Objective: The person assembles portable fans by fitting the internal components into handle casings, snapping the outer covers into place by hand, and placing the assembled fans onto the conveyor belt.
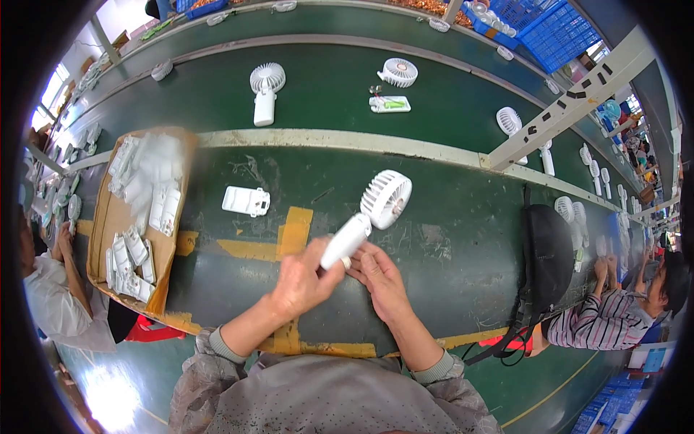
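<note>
My left hand [300,281] is closed round the handle of a white handheld fan [347,240]. The fan is tilted, its round grilled head up and to the right, its handle end down by my palms. Close beside the handle's lower end is my right hand [382,281], palm turned up and fingers loosely stretched toward my left thumb. Whether its fingertips touch the fan is hard to see. A white plastic handle shell [246,201] lies on the green work table [463,289], left of the fan.
A cardboard box [181,217] of white shells and plastic bags stands left. A black bag [548,253] lies right. Beyond a pale rail [325,139], another fan [266,94] and an opened fan [390,103] with parts exposed lie on a green belt. People sit on both sides.
</note>
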Available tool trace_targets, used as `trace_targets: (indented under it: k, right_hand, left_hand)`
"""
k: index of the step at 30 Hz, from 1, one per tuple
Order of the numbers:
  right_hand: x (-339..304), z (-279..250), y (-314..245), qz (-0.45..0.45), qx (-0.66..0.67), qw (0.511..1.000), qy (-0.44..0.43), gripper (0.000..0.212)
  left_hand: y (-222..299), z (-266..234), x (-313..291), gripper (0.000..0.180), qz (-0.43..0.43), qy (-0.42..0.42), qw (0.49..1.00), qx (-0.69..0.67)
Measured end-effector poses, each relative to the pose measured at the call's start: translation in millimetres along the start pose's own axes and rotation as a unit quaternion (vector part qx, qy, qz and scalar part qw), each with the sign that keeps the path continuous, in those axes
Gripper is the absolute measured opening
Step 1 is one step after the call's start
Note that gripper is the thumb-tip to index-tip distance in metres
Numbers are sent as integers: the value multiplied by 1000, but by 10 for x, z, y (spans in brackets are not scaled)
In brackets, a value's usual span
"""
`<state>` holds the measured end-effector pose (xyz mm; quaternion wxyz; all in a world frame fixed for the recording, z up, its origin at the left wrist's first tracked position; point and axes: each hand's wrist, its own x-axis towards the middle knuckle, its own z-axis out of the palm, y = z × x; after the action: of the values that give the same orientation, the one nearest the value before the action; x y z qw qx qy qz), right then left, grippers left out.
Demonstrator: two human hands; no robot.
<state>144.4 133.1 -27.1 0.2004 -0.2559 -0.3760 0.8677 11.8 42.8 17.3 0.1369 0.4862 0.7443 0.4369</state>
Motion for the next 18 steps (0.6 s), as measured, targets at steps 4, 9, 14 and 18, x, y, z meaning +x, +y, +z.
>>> trace_targets:
  k: [4,9,14,18]
  right_hand:
    - [78,-19,32,2,-125,992,2,34]
    - [103,-60,70,-2,-152,988,-20,29]
    - [110,-67,100,2,-164,986,-33,26]
    - [105,-69,53,23,-160,987,-21,27]
  left_hand:
    - [-306,-103,716,36,124,127,981,75]
    - [-602,-217,1735,38,172,181,925,286]
    - [-976,193,2584,52,36,109,880,462]
    - [-637,846,2804,57,117,12,953,278]
